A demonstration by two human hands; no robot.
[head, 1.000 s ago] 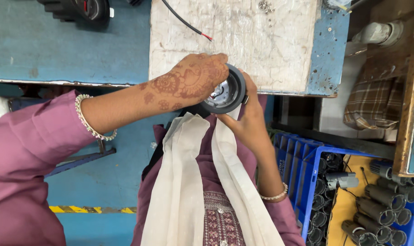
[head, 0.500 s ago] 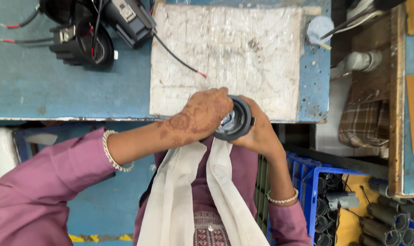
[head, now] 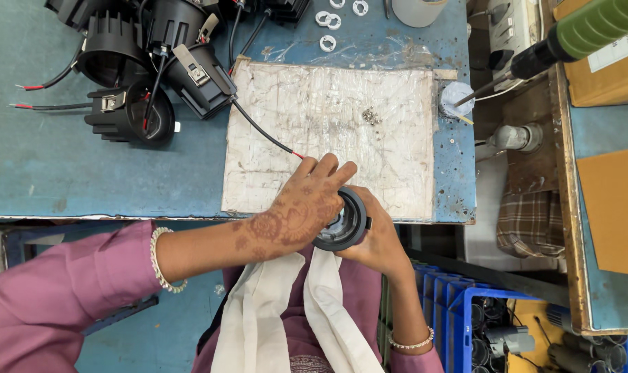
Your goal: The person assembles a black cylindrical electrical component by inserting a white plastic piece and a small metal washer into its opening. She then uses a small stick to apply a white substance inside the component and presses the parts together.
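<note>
Both hands close around a round black lamp housing [head: 343, 222] held at the near edge of the blue workbench [head: 65, 166], just in front of the person's chest. Her left hand [head: 296, 211] lies over the top of it with fingers spread and curled down, covering much of the housing, so only its right rim and a bit of pale inner part show. Her right hand [head: 377, 238] cups it from below and from the right; its fingers are mostly hidden behind the housing. Whatever the left fingertips touch inside cannot be made out. Just beyond the hands lies a worn whitish mat [head: 327, 131] with a small heap of screws [head: 371, 116]. More black housings [head: 148, 76] with wires crowd the bench's far left corner, partly cut off by the frame. A green-handled screwdriver [head: 569, 38] hangs at the upper right.
</note>
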